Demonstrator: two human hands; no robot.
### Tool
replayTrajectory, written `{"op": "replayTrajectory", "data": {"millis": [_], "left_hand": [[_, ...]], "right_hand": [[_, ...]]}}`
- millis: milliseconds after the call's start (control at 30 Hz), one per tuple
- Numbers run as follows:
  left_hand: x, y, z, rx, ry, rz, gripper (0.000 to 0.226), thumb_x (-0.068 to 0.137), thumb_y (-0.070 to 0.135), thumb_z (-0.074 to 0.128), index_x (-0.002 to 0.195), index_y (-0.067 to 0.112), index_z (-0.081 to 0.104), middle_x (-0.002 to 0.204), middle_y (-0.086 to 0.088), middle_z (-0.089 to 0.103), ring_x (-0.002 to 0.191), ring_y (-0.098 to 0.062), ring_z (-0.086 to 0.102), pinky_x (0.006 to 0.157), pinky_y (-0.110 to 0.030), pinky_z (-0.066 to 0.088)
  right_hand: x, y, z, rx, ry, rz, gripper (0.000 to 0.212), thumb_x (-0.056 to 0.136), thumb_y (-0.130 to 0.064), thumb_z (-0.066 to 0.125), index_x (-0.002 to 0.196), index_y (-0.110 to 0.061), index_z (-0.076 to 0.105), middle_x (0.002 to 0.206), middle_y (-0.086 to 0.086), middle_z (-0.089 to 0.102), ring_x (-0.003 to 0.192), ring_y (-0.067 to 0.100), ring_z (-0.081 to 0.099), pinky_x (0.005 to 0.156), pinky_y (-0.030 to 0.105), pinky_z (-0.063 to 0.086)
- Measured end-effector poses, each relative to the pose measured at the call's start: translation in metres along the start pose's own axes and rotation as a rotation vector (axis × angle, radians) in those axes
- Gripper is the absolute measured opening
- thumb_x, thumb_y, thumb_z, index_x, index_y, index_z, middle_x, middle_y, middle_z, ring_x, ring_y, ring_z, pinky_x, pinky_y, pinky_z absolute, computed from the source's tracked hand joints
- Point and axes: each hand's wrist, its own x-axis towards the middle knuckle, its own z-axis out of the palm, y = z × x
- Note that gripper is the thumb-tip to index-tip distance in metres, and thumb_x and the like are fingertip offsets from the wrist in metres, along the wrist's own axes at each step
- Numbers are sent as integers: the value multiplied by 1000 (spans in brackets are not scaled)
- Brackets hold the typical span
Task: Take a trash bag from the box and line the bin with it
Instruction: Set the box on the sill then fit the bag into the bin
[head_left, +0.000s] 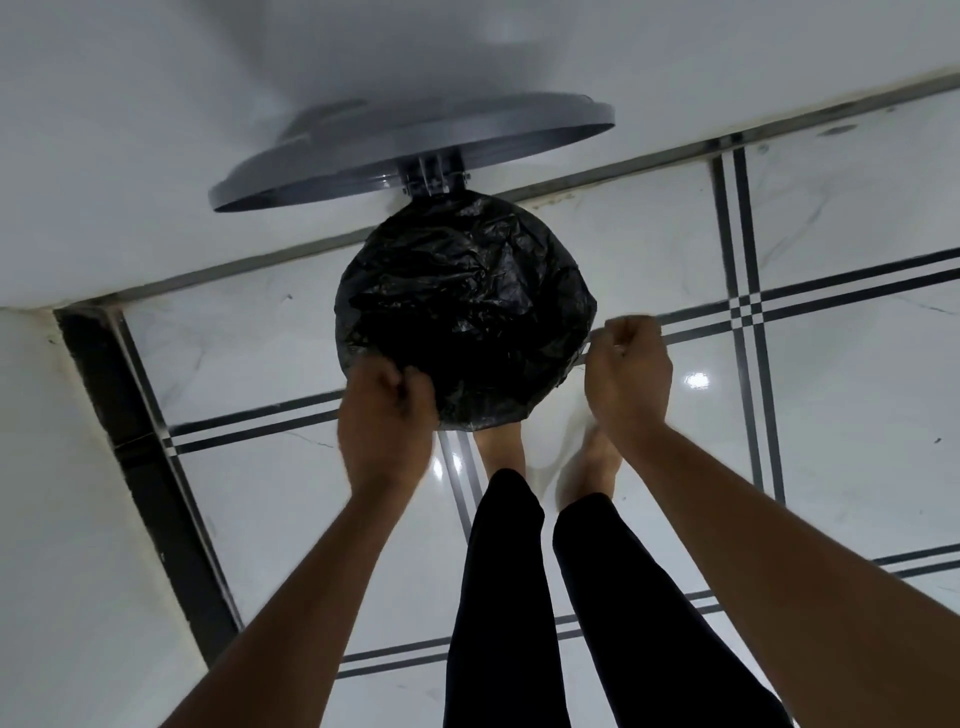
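A black trash bag (467, 306) is spread over the round mouth of the bin and hangs down over its rim, hiding the bin's body. The bin's grey lid (415, 150) stands raised behind it on a hinge, against the wall. My left hand (387, 415) pinches the bag's edge at the near left of the rim. My right hand (628, 374) is at the right side of the rim, fingers curled closed; whether it holds bag plastic is hard to tell. No box is in view.
The bin stands on a glossy white tiled floor (831, 415) with dark double stripes, close to a white wall (156, 130). My bare feet (501, 447) and legs in black trousers are just in front of the bin. A dark skirting strip runs along the left wall.
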Motion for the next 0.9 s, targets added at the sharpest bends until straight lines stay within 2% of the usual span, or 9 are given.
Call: {"op": "replayTrajectory", "data": {"millis": [100,200,300,367,433,500,700,833,900], "left_hand": [[13,14,39,13,-92,264,22,99,30,64,87,18,51,88,3,56,84,-15,52,73,-27,43],[38,20,93,39,-179,82,41,100,51,56,117,14,65,121,-7,65,116,-31,61,98,-45,49],[66,11,143,222,-351,-80,72,105,63,45,154,11,46,156,-19,51,145,-39,46,119,-49,38],[80,0,164,227,-536,-177,73,108,59,46,159,7,44,161,-21,47,149,-39,45,123,-45,35],[84,-3,169,191,-688,-255,60,111,45,50,157,7,50,161,-21,49,148,-38,46,123,-40,35],[80,4,159,244,-699,-191,49,111,36,53,148,5,59,154,-22,57,143,-38,53,115,-36,41],[46,44,89,499,-696,-22,32,98,29,53,118,11,70,115,-16,73,112,-42,68,90,-40,51],[38,53,70,413,-382,54,19,93,26,54,95,16,71,85,-3,68,82,-34,67,70,-34,43],[46,49,80,253,-236,39,22,100,28,52,101,18,72,92,-6,73,85,-33,67,72,-34,46]], "right_hand": [[9,-5,19,-18,81,-244,43,113,-44,54,144,-14,56,132,1,62,122,17,62,99,28,51],[26,-6,41,-90,128,-356,61,117,-49,44,164,-10,43,150,10,56,140,26,51,110,38,42],[47,3,59,-193,116,-408,63,118,-49,34,169,-11,39,157,12,52,142,31,50,112,45,44],[56,14,66,-227,113,-416,60,118,-49,30,161,-13,52,150,12,58,135,31,55,111,47,48],[59,22,69,-214,112,-414,58,117,-50,28,141,-13,65,134,10,65,122,29,59,106,50,51],[56,25,68,-199,89,-400,53,117,-49,30,130,-13,67,124,9,66,114,29,60,100,50,51],[50,11,58,-185,2,-323,51,118,-48,31,125,-13,66,118,10,66,113,32,59,100,50,49],[54,6,58,-212,-3,-313,53,117,-49,29,114,-10,65,112,13,66,109,36,59,97,53,51],[55,7,58,-204,2,-325,53,116,-50,28,109,-10,63,109,12,66,107,36,59,95,53,51]]}}
